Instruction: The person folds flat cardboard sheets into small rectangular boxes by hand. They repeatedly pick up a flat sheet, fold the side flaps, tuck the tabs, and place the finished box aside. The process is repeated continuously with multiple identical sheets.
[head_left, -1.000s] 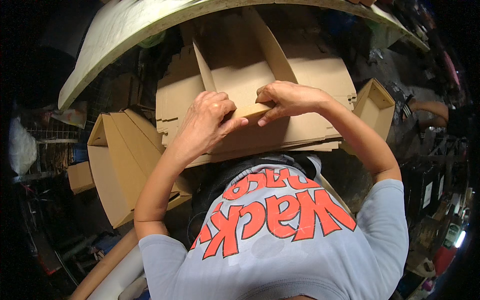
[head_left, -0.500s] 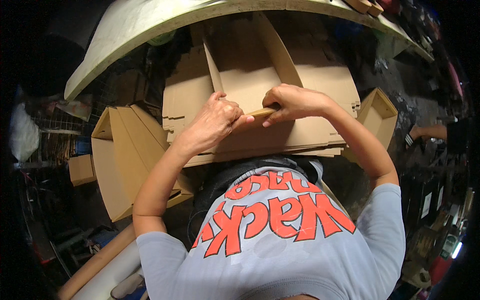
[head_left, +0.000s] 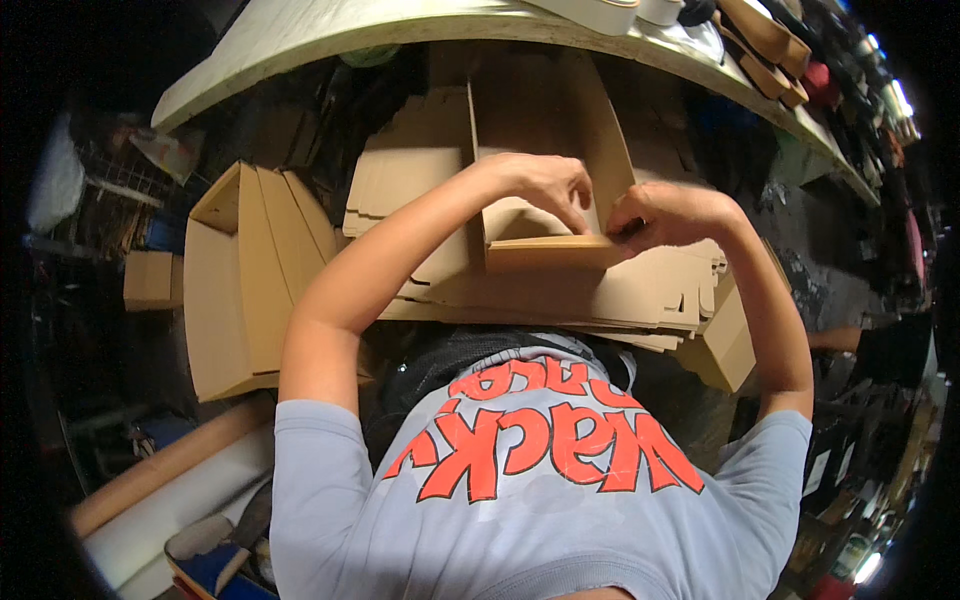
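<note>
Box (head_left: 548, 257) lies at upper centre of the frame on stacked cardboard (head_left: 560, 308), right hand's grip (head_left: 625, 232) clamped on its near right corner, left hand (head_left: 540, 182) over its inside, grip apart. Beyond, a pale surface (head_left: 400, 25) curves.

1. The person is wearing a pale grey-blue, short-sleeved cloth T-shirt (head_left: 400, 555).
2. Large, bold red letters with dark outlines (head_left: 487, 455) are running across its front in two rows, appearing upside down from above.
3. Loose, hemmed grey-blue sleeves (head_left: 318, 465) are ending above the elbows.
4. A rounded, darker grey collar band (head_left: 560, 578) is edging the neckline.
5. Black cloth (head_left: 432, 362) is showing beyond the shirt's hem.
6. The left hand (head_left: 548, 188) and right hand (head_left: 682, 213) are showing bare.
</note>
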